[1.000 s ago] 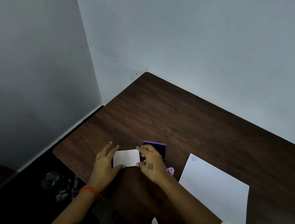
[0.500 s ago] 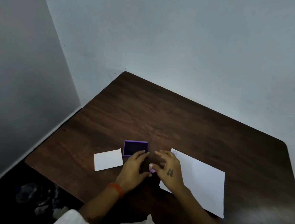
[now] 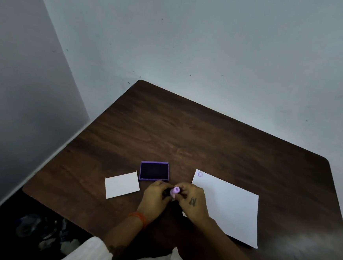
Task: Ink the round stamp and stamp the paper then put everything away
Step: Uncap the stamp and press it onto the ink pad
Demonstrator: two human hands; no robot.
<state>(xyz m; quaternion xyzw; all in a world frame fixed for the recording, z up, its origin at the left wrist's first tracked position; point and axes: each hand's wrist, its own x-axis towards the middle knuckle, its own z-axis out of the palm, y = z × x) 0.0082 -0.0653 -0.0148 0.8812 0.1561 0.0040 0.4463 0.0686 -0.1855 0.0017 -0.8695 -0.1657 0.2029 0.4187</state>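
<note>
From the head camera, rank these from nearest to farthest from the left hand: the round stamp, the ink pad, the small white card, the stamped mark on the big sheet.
From the left hand:
1. Round stamp, held between both hands, at its fingertips.
2. Ink pad, open, just beyond the hand.
3. Small white card, off to its left.
4. Stamped mark, far corner of the paper, past the right hand.
</note>
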